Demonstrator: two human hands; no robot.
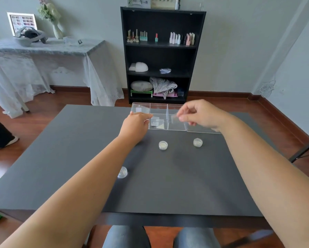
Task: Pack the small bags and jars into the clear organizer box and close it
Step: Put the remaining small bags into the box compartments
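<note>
The clear organizer box (159, 106) stands open at the far edge of the dark table (78, 158), split by clear dividers. Small clear bags (157, 121) lie in its middle compartment. My left hand (135, 125) rests against the box's left front corner, fingers curled on its wall. My right hand (199, 113) hovers over the right compartment and pinches a small clear bag (175, 119) between thumb and fingers. Three small round jars stand on the table: one in the middle (163, 145), one to the right (197, 142), one nearer me beside my left forearm (122, 172).
A black shelf unit (161, 56) with nail polish bottles stands behind the table. A cloth-draped side table (42, 49) is at the back left. A dark chair frame (306, 149) sits at the table's right edge. The floor is red-brown wood.
</note>
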